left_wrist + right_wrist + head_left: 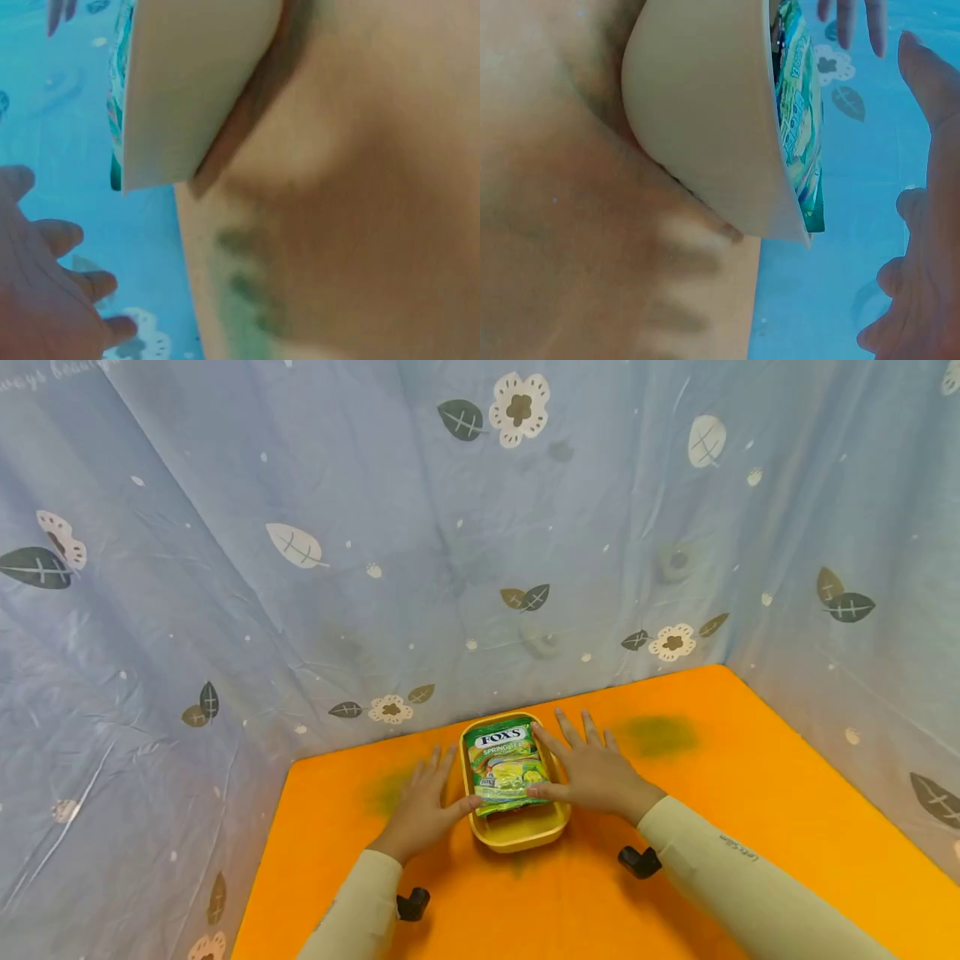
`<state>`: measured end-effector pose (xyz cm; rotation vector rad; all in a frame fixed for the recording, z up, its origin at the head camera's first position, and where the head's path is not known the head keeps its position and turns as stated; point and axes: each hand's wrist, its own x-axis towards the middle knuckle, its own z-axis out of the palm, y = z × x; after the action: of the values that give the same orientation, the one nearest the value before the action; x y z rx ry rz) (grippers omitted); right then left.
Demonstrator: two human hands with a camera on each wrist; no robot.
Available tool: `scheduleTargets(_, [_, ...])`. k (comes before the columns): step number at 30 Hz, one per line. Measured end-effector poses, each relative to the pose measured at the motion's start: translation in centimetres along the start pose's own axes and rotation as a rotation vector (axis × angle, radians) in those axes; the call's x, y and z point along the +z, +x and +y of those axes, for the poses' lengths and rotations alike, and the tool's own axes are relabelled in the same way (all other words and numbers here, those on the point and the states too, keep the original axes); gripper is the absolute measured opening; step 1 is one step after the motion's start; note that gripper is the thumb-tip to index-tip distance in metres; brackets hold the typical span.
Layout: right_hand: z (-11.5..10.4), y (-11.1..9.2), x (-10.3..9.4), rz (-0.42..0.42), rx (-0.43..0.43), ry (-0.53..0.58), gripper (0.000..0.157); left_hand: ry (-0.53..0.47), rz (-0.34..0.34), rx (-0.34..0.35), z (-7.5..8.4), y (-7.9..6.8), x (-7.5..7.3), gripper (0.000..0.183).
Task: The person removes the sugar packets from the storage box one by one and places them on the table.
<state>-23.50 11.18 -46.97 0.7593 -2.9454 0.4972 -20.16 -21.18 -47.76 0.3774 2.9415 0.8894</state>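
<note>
Probably light, soft and slippery, the green packet (506, 766) lies inside the yellow tray (527, 828), best taken by its side edges. The left hand (426, 810) and right hand (597, 774) hover beside it, fingers spread apart, holding nothing.

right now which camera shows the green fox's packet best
The head view: it shows the green packet face-up and nearly whole in the yellow tray, FOX'S readable. The left wrist view catches only a thin strip past the tray wall; the right wrist view shows more, but steeply side-on.
</note>
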Motion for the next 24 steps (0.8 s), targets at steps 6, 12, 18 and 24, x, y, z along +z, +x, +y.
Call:
scheduleTargets(6, [-0.2,0.4,-0.1,0.001,0.023,0.116,0.11,-0.422,0.027,-0.066,-0.3,0.3,0.4,0.098])
scheduleTargets(12, [-0.4,0.9,-0.2,0.066,0.072,0.367,0.107,-0.72,0.041,-0.107,-1.0,0.5,1.6,0.095])
scheduleTargets(18, [-0.9,1.5,-0.8,0.078,0.158,0.607,0.096,-0.854,0.043,-0.086,-1.0,1.0,3.3,0.091])
scheduleTargets(24, [-1.4,2.1,-1.2,-0.023,0.221,0.855,0.092,-0.913,0.081,-0.091,-0.3,1.3,4.5,0.086])
